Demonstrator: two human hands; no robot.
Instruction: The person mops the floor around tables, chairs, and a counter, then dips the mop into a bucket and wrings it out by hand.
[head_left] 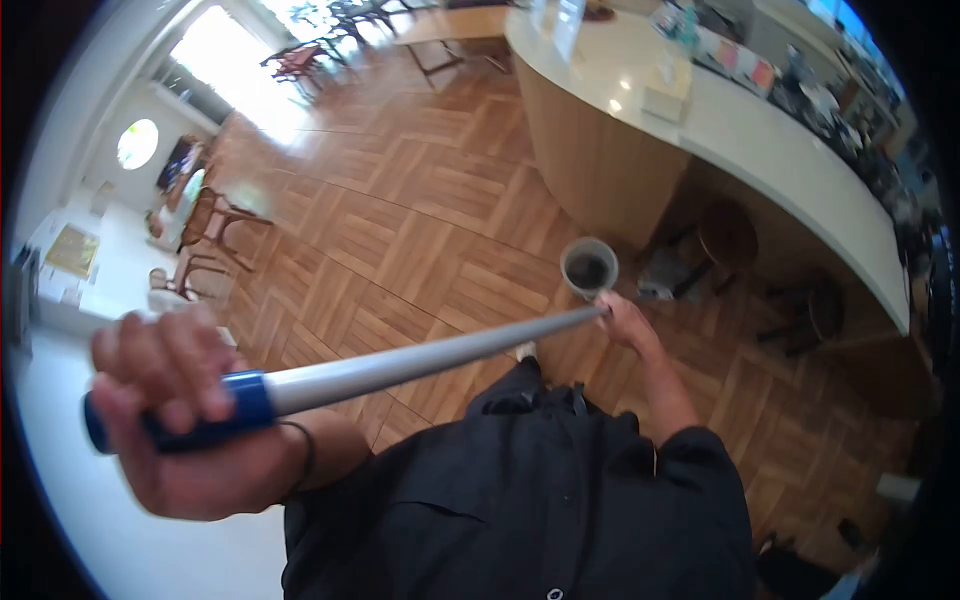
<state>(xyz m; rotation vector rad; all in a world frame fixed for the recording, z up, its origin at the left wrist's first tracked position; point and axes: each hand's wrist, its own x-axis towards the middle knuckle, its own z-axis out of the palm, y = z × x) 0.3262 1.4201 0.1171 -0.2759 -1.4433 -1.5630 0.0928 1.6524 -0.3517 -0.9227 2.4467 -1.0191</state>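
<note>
Wooden parquet floor (420, 230) is seen across most of the view from above. A curved, white-topped table (760, 150) with a wood-panelled base is noted upper right, with a round stool (727, 235) tucked under its overhang. Wooden chairs (215, 215) are seen at far left. A black garment (520, 500) on the person's body fills the lower centre. A long silver pole (420, 360) with a blue handle is held slantwise across the view. The left hand (175, 420) is wrapped around that handle, grip pressed tight. The pole tip is seen at the right hand (628, 320); contact cannot be told. A cup (589, 268) with dark contents is held upright above the floor in the right hand, grip closed on its base.
</note>
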